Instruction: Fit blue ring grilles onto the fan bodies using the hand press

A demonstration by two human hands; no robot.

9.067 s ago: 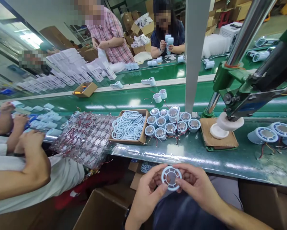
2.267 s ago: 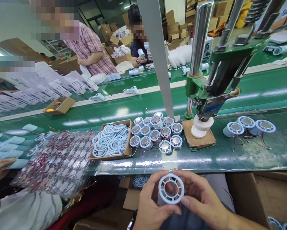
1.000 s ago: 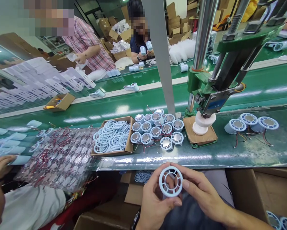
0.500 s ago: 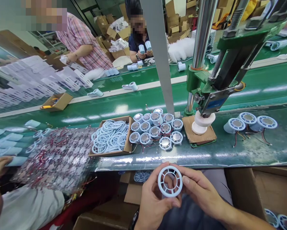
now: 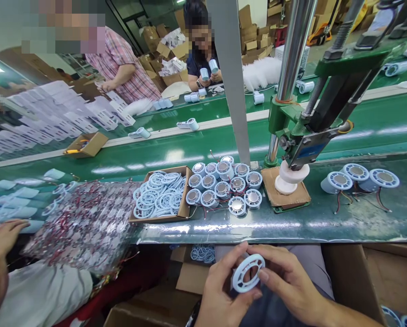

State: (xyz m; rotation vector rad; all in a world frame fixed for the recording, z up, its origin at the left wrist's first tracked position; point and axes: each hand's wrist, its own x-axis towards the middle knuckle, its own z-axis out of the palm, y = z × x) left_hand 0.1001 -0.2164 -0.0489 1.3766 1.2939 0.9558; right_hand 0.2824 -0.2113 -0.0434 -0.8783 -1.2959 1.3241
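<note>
Both hands' grip, left hand [image 5: 223,290] and right hand [image 5: 285,281], pinches my pale blue ring [image 5: 248,272], now tilted edge-up versus face-on before; tabletop [image 5: 326,218] parts beyond the grip untouched.

The scene is bright and evenly lit from overhead. White glare streaks lie along the green conveyor belt [image 5: 196,150] and the bench's [image 5: 291,222] near edge. Straight posts bend near the edges from wide-angle distortion. Faces are pixelated; far-left items are blurred.
</note>
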